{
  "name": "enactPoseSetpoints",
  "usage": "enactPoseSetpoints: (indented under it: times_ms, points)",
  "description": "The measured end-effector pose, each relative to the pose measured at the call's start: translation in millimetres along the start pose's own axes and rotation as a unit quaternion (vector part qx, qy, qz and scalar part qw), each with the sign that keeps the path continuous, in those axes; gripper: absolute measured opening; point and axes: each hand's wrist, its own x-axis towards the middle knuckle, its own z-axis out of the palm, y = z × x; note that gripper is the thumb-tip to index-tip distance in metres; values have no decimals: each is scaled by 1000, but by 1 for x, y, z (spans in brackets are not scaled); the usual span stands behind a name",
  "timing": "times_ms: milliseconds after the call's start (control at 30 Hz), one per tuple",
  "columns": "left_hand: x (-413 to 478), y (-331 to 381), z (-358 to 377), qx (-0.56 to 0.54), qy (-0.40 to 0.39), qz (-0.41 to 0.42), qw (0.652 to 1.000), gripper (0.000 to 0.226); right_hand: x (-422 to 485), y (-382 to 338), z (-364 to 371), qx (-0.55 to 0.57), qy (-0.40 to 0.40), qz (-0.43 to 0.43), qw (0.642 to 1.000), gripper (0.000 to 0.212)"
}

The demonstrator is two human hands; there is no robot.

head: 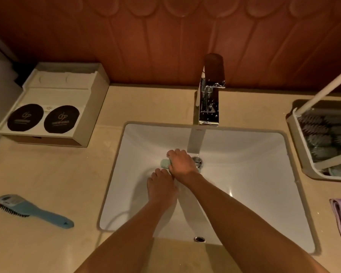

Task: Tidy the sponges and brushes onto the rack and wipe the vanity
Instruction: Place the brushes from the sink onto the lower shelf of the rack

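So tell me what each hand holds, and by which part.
The right hand grips the green sponge round its middle, one end poking out. The left hand lies beside it; its hold cannot be told.

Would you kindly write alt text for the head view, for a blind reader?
In a white sink, the right hand grips a pale green sponge below the faucet, the left hand close beside it. A blue brush lies on the counter left; a rack stands right.

text: none legible | black discs [25, 117] — logo, lettering blurred | basin mark [199, 130] — unreadable
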Motion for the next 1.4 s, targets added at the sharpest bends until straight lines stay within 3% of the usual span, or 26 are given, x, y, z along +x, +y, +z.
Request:
enactPoseSetpoints:
  times_ms: [200,300,433,633,833,1167,1400]
  points:
    - [-17,-14,-11,-13,-10,73,997,33,-34,15,-4,19,-12,6,1000,33]
    - [-28,-13,-29,-87,-17,121,989,26,-57,25,-25,60,8,-1,998,29]
    - [-40,4,-65,-113,59,220,967,13,-95,34,-67,69,66,-6,995,25]
    - [-69,66,-114,-149,109,321,929,11,-153,53,-131,-17,139,-14,990,39]
    - [-105,123,-127,-132,176,415,883,14,-211,85,-174,-72,156,25,985,50]
    - [-143,208,-126,-144,172,503,834,16,-283,155,-204,-107,197,55,973,42]
    - [-163,263,-116,-193,154,550,798,9,-311,220,-212,-134,187,121,966,62]
